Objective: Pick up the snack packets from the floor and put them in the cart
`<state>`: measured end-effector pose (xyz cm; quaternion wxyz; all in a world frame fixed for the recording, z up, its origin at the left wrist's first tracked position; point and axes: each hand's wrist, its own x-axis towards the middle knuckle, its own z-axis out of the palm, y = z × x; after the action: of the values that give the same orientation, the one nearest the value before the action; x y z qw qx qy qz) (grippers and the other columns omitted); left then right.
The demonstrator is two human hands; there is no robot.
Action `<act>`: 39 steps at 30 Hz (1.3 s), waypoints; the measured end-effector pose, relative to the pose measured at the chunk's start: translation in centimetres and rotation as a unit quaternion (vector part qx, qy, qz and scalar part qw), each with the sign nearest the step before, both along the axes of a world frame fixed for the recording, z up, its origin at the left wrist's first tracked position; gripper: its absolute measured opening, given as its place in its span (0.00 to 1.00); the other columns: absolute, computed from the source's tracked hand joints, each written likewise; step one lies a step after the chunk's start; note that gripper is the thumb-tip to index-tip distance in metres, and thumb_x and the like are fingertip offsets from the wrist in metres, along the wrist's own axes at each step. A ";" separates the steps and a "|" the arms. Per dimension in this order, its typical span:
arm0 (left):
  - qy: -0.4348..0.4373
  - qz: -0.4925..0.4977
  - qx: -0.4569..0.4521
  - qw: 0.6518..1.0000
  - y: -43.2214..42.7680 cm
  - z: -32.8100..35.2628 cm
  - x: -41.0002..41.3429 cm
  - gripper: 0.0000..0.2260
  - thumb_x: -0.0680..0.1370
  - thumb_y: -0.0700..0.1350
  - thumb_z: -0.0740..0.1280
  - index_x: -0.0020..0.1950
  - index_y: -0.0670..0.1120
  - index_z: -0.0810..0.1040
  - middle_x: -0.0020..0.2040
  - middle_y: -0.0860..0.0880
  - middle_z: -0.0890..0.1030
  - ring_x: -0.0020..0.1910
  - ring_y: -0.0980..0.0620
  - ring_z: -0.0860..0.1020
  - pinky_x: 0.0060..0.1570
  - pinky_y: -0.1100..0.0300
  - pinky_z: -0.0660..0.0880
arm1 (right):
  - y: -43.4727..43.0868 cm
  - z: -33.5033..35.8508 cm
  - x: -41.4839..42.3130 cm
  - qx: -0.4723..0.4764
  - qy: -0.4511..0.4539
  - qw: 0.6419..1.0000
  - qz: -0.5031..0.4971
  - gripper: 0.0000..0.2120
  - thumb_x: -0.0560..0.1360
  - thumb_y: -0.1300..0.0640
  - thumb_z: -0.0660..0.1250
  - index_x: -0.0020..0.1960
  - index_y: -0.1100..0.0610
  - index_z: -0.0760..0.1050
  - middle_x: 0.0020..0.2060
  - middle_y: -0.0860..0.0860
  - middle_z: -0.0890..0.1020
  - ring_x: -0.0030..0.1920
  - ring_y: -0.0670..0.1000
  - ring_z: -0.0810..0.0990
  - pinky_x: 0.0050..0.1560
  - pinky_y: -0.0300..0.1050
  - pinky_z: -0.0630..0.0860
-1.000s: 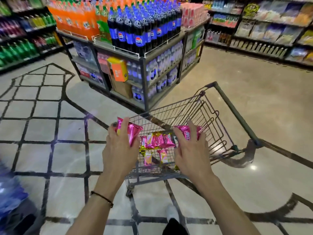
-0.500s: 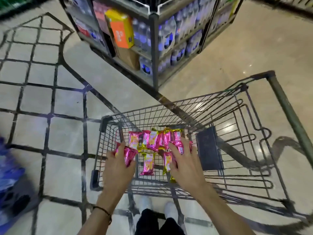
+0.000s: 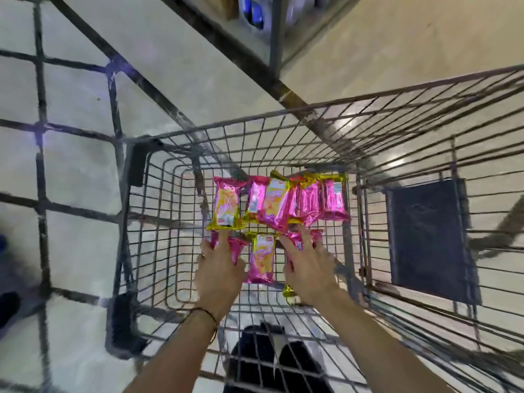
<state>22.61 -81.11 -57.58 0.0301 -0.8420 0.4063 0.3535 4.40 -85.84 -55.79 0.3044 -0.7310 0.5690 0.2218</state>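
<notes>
Clamped on a pink packet (image 3: 236, 249), the left hand (image 3: 219, 270), and the right hand (image 3: 310, 269) on a second packet (image 3: 296, 243), sit low in the wire cart (image 3: 255, 120), over pale, dark-lined floor (image 3: 79, 177).

Thin dark cord bracelet (image 3: 209, 314) on left wrist, dark trousers (image 3: 252, 364)
</notes>
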 end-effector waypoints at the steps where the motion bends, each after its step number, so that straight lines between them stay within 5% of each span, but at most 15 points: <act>1: 0.001 0.002 0.003 1.000 0.0 -1.2 0.0 0.26 0.76 0.49 0.69 0.69 0.56 0.61 0.70 0.36 0.65 0.60 0.31 0.74 0.50 0.42 0.79 | 0.0 -1.1 0.1 0.004 0.006 1.000 0.002 0.31 0.81 0.55 0.61 0.80 0.43 0.54 0.81 0.58 0.48 0.74 0.71 0.62 0.68 0.63 0.69; 8: 0.004 -0.008 0.004 1.000 -0.1 -4.5 0.1 0.31 0.78 0.50 0.68 0.78 0.55 0.57 0.70 0.39 0.63 0.63 0.32 0.71 0.57 0.40 0.75 | 0.9 -5.1 0.2 0.027 0.001 1.000 0.000 0.30 0.81 0.54 0.60 0.79 0.43 0.55 0.80 0.57 0.48 0.74 0.72 0.60 0.70 0.65 0.66; 17: -0.022 -0.082 0.005 0.996 -0.4 0.9 0.8 0.27 0.81 0.51 0.65 0.77 0.56 0.58 0.72 0.42 0.63 0.69 0.38 0.69 0.58 0.42 0.77 | -0.3 -0.6 -1.1 -0.014 -0.034 0.999 -0.021 0.27 0.81 0.53 0.62 0.78 0.43 0.59 0.80 0.57 0.51 0.75 0.69 0.60 0.71 0.64 0.69; 32: -0.088 -0.224 -0.125 0.963 0.6 22.1 4.8 0.25 0.83 0.56 0.59 0.79 0.51 0.61 0.75 0.41 0.67 0.74 0.38 0.66 0.70 0.40 0.67 | 0.9 22.5 -1.0 -0.203 0.020 0.978 0.052 0.27 0.78 0.51 0.64 0.76 0.51 0.64 0.74 0.58 0.68 0.74 0.64 0.65 0.67 0.65 0.70; 36: -0.142 -0.236 -0.200 0.940 2.1 29.0 5.6 0.25 0.80 0.58 0.55 0.75 0.50 0.68 0.72 0.41 0.72 0.71 0.38 0.70 0.66 0.39 0.70 | 1.9 29.6 -0.8 -0.279 -0.009 0.959 0.040 0.26 0.78 0.51 0.64 0.74 0.53 0.66 0.71 0.58 0.71 0.71 0.64 0.67 0.62 0.66 0.73; 39: -0.185 -0.228 -0.248 0.923 3.6 34.1 5.9 0.23 0.79 0.55 0.64 0.72 0.48 0.71 0.69 0.41 0.74 0.68 0.38 0.72 0.62 0.40 0.71 | 2.5 34.4 -0.5 -0.329 -0.051 0.942 0.051 0.25 0.79 0.51 0.63 0.74 0.54 0.67 0.70 0.58 0.71 0.69 0.65 0.69 0.61 0.66 0.74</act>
<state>28.51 -77.52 -23.45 -0.0257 -0.7576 0.6492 0.0627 3.91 -83.37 -21.35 0.0641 -0.8285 0.5563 0.0003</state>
